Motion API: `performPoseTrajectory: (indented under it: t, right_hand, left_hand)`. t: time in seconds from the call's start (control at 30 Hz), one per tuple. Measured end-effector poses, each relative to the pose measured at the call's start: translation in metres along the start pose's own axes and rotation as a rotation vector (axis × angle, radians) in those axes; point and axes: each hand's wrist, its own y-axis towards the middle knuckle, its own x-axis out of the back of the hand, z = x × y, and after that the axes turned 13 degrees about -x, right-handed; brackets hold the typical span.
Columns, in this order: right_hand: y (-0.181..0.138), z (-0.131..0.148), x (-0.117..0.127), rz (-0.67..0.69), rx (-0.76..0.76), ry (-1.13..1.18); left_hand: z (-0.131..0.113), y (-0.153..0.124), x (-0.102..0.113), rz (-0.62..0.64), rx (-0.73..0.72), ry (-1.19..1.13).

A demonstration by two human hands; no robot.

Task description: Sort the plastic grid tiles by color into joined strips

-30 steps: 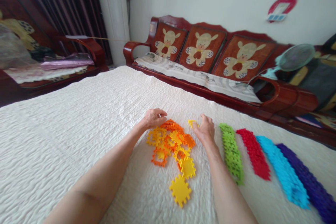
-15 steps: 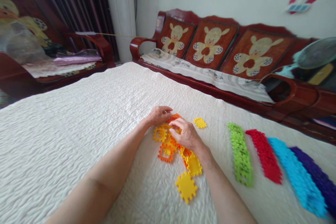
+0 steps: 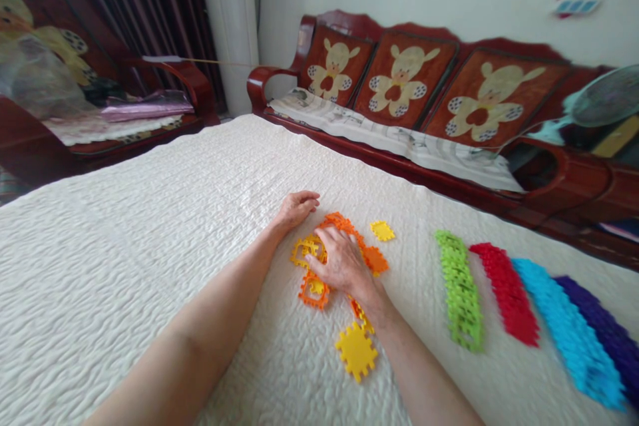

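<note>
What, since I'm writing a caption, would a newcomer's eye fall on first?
Probably the heap of yellow and orange toothed plastic squares on the white quilted cloth, with the right hand over it and the left hand near its far edge. To its right, a long green plastic row, a red row, a blue row and a purple row lie side by side. Behind, three square brown bear cushions line the red wooden sofa.

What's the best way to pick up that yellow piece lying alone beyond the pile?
Probably pinch the yellow piece by two opposite toothed edges, with the right hand coming from above: it lies flat, apart from the pile, so its rim is free.
</note>
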Motion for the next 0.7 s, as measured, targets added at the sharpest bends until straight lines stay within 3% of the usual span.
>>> performPoseTrajectory:
  t: [0.17,0.43,0.57,0.7]
  right_hand:
    - [-0.003,0.007,0.004,0.036,-0.022,0.019]
    - [0.009,-0.003,0.017,0.045,0.036,0.479]
    - [0.023,-0.040,0.031,-0.130,-0.165,0.623]
    - [0.026,-0.093,0.048,-0.401,-0.414,0.459]
  left_hand:
    - [0.002,0.000,0.000,-0.004,-0.005,-0.026]
    - [0.003,0.001,-0.001,-0.021,0.003,-0.057]
    - [0.005,0.002,-0.001,-0.030,0.015,-0.083]
    - [0.007,0.002,0.000,-0.018,-0.003,-0.064]
